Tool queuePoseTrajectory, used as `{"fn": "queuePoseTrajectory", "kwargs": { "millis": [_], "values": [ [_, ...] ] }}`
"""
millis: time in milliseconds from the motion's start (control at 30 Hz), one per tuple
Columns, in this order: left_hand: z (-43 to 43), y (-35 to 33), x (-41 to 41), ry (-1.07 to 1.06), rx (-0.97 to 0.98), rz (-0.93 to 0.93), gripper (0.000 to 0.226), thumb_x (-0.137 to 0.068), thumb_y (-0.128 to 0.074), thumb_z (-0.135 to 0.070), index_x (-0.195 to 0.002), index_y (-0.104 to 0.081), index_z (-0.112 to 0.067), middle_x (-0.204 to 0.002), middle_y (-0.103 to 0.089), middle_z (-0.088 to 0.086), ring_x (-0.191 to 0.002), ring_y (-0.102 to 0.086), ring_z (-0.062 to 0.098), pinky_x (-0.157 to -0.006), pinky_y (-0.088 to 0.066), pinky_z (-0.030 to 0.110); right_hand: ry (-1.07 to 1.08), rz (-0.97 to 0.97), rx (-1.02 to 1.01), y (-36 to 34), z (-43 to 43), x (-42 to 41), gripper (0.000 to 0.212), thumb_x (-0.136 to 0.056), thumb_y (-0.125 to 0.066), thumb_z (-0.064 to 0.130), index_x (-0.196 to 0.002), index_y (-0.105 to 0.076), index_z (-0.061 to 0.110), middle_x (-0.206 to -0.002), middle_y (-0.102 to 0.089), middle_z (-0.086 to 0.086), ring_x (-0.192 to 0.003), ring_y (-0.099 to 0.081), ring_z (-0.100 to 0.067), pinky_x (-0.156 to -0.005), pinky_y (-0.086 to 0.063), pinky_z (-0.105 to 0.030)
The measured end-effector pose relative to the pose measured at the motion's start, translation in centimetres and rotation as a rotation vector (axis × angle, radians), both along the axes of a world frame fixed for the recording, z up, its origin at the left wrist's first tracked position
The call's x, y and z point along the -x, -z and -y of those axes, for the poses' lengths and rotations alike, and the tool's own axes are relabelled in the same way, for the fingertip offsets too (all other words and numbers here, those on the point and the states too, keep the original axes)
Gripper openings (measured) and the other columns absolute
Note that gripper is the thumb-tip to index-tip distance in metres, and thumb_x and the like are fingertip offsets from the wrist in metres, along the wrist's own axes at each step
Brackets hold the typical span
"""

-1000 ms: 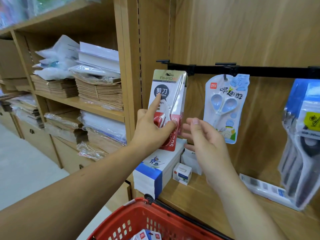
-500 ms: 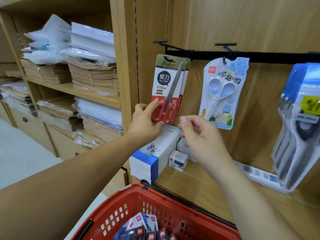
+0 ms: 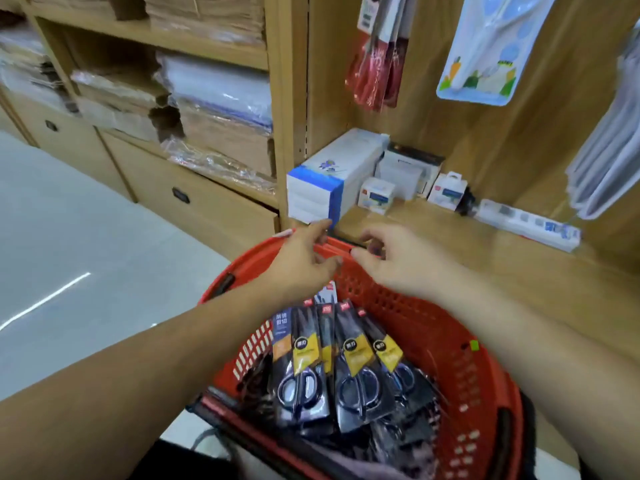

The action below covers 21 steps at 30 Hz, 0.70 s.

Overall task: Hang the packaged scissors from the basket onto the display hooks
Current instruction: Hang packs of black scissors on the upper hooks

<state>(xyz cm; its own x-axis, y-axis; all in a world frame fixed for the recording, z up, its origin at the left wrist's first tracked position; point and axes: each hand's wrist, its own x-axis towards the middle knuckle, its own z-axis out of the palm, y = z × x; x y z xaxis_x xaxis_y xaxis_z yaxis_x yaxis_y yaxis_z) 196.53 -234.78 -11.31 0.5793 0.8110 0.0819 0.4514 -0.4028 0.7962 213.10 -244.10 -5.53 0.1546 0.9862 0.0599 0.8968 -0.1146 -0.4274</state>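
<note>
Left hand (image 3: 304,263) and right hand (image 3: 394,263) hover over far rim of red basket (image 3: 422,334), fingers loosely curled, seemingly empty; view blurred. Packaged scissors (image 3: 349,368) lie fanned in basket. Red-handled pack (image 3: 375,64) hangs above.

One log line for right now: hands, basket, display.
left hand: empty, over far rim | right hand: empty, fingers loosely curled | red plastic basket: black-handled scissor packs inside | red-handled scissor pack: hanging above
</note>
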Motion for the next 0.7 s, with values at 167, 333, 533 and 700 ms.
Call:
{"fn": "queuePoseTrajectory", "kwargs": {
  "millis": [167,333,533,700],
  "values": [
    [0.4,5.7,4.7,0.163,0.022,-0.498,0.072,-0.101,-0.065,-0.034,-0.162,-0.032,-0.015,-0.156,-0.042,0.016,-0.144,-0.044,0.031,-0.113,-0.035,0.029,-0.086,0.183,0.465,8.0,3.1,-0.6,0.043,-0.098,-0.059,0.06,-0.127,-0.064,0.029,-0.12,-0.071,0.001,-0.111,-0.067,-0.026,-0.093,-0.057,-0.043],
    [-0.2,9.8,6.9,0.199,0.173,-0.675,0.055,-0.103,-0.059,-0.033,-0.153,-0.044,-0.017,-0.144,-0.059,0.014,-0.124,-0.06,0.032,-0.093,-0.046,0.03,0.039,0.058,0.626,13.5,4.3,-2.8,0.067,-0.098,-0.06,0.062,-0.15,-0.051,0.021,-0.149,-0.059,-0.003,-0.133,-0.058,-0.025,-0.107,-0.049,-0.04],
    [1.5,13.3,5.2,0.306,0.23,-0.886,0.078,-0.104,-0.048,-0.055,-0.167,-0.006,-0.037,-0.151,-0.046,0.021,-0.123,-0.061,0.033,-0.104,-0.052,0.04,0.279,-0.394,0.62,18.8,5.7,-4.3,0.116,-0.072,-0.068,0.087,-0.164,-0.03,0.027,-0.165,-0.042,0.0,-0.148,-0.045,-0.025,-0.119,-0.039,-0.041],
    [0.4,13.3,4.7,0.301,0.303,-0.926,0.09,-0.098,-0.053,-0.063,-0.165,0.003,-0.042,-0.157,-0.048,0.015,-0.131,-0.059,0.03,-0.111,-0.049,0.042,0.341,-0.596,0.488,19.3,3.9,-4.1,0.107,-0.075,-0.087,0.061,-0.161,-0.036,0.022,-0.159,-0.048,-0.001,-0.141,-0.05,-0.023,-0.109,-0.043,-0.034]
  ]
}}
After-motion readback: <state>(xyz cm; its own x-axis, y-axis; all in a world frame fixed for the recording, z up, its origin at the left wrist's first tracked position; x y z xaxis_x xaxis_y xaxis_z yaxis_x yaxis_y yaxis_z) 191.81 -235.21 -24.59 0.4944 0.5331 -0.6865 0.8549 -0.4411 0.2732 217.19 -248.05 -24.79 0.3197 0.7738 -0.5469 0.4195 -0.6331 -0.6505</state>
